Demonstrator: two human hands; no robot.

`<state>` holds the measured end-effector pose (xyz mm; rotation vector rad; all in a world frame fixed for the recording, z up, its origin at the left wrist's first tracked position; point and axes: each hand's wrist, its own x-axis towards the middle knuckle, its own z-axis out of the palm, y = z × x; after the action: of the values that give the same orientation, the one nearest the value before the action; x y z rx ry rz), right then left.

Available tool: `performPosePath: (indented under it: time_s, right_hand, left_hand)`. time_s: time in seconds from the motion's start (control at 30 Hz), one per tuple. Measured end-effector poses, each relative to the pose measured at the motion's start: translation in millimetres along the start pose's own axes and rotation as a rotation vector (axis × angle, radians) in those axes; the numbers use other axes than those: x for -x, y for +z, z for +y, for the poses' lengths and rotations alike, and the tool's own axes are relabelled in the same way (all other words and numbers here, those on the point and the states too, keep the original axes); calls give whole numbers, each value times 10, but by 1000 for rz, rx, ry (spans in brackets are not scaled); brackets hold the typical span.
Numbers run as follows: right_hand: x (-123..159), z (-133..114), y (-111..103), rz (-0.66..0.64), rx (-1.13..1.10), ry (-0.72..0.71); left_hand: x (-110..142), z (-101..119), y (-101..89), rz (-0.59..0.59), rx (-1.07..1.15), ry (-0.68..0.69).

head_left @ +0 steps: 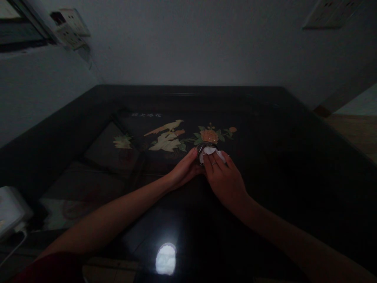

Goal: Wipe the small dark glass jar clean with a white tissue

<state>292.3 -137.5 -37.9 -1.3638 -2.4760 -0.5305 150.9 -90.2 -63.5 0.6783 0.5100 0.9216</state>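
Note:
Near the middle of the dark glossy tabletop, my left hand (188, 167) is wrapped round the left side of a small dark shiny object with a curved rim (201, 147). Most of that object is hidden by my hands, and dim light leaves its exact kind unclear. My right hand (225, 179) presses a crumpled white tissue (210, 150) against it, fingers closed over the paper. A ring shows on one finger of that hand. Both hands are close together, just in front of the orange flower pattern (209, 135) on the tabletop.
Bird and flower decoration (166, 135) covers part of the dark tabletop (265, 118). At the left edge stands a white device with a cable (13, 212). Wall sockets (70, 31) are at the upper left, with more sockets (331, 13) at the upper right.

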Motion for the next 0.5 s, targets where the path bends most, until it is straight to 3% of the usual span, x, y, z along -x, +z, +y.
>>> performPosePath:
  time_s: [0.27,0.5]
  right_hand:
    - [-9,47,-48,-32,-2,-26]
    - [-29,79,-133,-53,-186,-26]
  left_hand:
    - [12,31,39,16,12,-35]
    - [5,18,-2,12,46,-27]
